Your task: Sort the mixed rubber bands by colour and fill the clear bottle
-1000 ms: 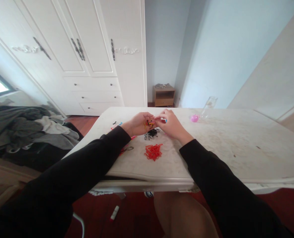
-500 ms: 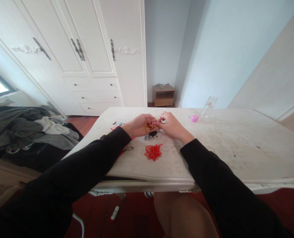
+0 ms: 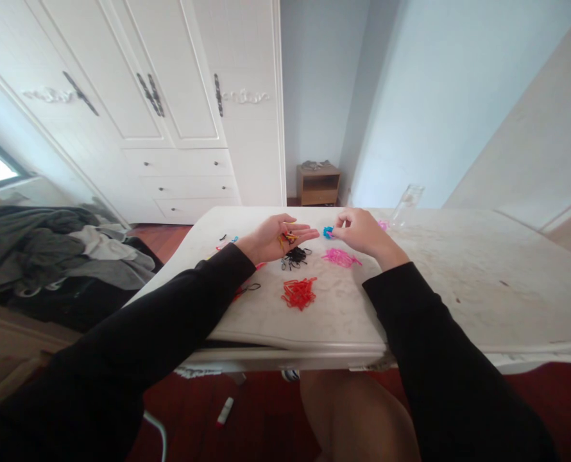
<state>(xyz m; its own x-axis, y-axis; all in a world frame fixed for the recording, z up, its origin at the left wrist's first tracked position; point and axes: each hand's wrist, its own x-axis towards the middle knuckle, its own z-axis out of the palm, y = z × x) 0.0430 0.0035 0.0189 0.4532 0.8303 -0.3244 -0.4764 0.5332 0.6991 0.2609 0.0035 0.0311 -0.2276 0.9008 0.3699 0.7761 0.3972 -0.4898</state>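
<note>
My left hand (image 3: pixel 278 239) is palm up over the table, its fingers stretched out. Small mixed rubber bands (image 3: pixel 287 239), yellow, black and red, lie in it. To the right, my right hand (image 3: pixel 360 231) has thumb and fingers pinched on a purple rubber band (image 3: pixel 331 234), right at a blue pile of bands (image 3: pixel 327 231). A pink pile of bands (image 3: pixel 342 257) lies just below this hand. The black pile (image 3: pixel 296 257) sits below my left fingers, and the red pile (image 3: pixel 299 293) is nearer the table's front edge.
Loose coloured bands (image 3: pixel 228 242) are scattered left of my left hand, partly hidden by my arm. A clear glass bottle (image 3: pixel 407 205) stands at the back of the white table (image 3: pixel 459 269), beside a pink object (image 3: pixel 383 224). Clothes (image 3: pixel 74 250) are heaped at the left.
My right hand has moved right, away from my left palm, to the blue pile. The blue and pink piles now show. My left fingers have straightened, with bands still in the palm.
</note>
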